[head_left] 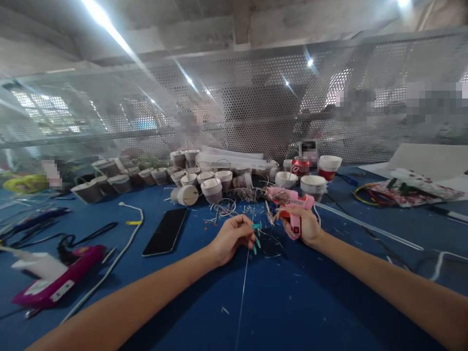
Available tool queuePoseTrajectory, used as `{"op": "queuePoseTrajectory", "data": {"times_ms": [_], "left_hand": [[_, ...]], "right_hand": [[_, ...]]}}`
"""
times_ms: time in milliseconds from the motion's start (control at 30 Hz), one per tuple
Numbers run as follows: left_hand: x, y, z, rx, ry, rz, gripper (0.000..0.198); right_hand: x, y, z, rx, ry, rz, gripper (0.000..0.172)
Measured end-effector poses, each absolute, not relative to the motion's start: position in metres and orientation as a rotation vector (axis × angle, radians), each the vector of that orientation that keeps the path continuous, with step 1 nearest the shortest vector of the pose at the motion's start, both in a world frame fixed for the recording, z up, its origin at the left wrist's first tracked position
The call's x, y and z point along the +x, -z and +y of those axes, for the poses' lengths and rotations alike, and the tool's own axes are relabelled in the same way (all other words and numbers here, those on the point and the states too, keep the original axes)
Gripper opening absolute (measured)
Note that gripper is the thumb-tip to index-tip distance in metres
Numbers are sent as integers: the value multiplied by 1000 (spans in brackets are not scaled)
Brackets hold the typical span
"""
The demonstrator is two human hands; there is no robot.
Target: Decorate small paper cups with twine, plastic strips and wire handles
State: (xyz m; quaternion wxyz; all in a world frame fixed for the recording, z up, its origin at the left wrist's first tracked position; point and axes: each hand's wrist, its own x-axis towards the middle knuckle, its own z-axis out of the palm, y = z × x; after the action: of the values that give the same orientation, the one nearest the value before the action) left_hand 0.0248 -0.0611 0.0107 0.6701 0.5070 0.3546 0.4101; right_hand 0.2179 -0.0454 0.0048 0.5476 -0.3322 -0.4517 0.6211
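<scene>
My right hand (305, 226) is wrapped round the handle of a pink glue gun (290, 197), whose nozzle points left; a clear glue stick (369, 225) trails from its back. Just left of it, my left hand (234, 236) has its fingers curled and pinched together, with long teal nails. Thin wire-like strands show by those fingertips, but what they grip is too small to make out. Behind both hands lie a pile of grey twine scraps (224, 208) and small white-rimmed pots (212, 189), some with thin handles.
A black phone (165, 232) and a white cable (126, 246) lie to the left. Further left sits a magenta power strip (62, 280). Paper cups (329, 167) and a red can (300, 166) stand behind the glue gun. A perforated screen (256, 107) spans the back.
</scene>
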Motion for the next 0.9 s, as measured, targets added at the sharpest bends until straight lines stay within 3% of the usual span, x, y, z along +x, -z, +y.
{"op": "queuePoseTrajectory", "data": {"times_ms": [900], "left_hand": [[26,-13,-62,1140,-920,811,17]], "right_hand": [[224,0,-38,-823,-1307,-1047,18]]}}
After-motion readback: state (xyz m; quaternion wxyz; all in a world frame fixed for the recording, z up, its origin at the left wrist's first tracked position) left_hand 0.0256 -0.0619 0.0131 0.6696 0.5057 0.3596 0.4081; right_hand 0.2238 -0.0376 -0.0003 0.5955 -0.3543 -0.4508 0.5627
